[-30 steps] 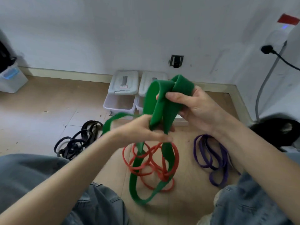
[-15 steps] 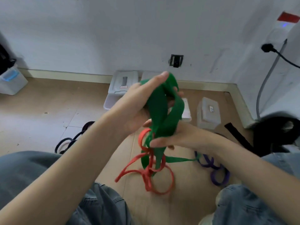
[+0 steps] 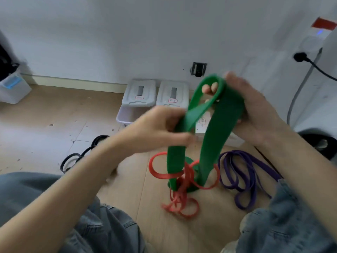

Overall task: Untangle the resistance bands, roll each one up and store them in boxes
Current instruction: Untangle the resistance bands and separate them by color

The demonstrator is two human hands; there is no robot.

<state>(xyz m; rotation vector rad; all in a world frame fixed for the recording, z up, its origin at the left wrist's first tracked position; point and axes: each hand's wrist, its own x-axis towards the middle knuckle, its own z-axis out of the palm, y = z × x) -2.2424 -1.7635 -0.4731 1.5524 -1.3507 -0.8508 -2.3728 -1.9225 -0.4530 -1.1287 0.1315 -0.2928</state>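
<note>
The wide green rubber resistance band [image 3: 213, 143] is held up in the air between both hands, above the wooden floor [image 3: 54, 125]. Its upper part makes a loop near the right hand [image 3: 255, 114], and two flat strands hang down from there to the floor, where the lower end lies among the thin red rubber band [image 3: 182, 179]. The red band is tangled around the bottom of the green one – its loops cross the two green strands and spread on the floor in front of the knees.

The right hand grasps the top loop of the green band; its fingers [image 3: 209, 87] go through the loop and curl around it, and the tips are seen inside. The left hand [image 3: 156, 128] pinches the left strand lower down, with thumb and fingers closed on the rubber. Both hands are a little blurred.

Just to the right of the red band lies the purple rubber band [image 3: 242, 172] in several long loops on the floor, apart from the green one. On the left, partly hidden behind the left forearm, lies the black rubber band [image 3: 76, 157] in a loose pile.

Behind the hands, near the white wall [image 3: 127, 33], stand translucent plastic storage boxes [image 3: 127, 115] – two grey lids [image 3: 140, 92] lean behind them. Another pale box [image 3: 12, 88] stands at the far left. The person wears blue jeans [image 3: 102, 225].
</note>
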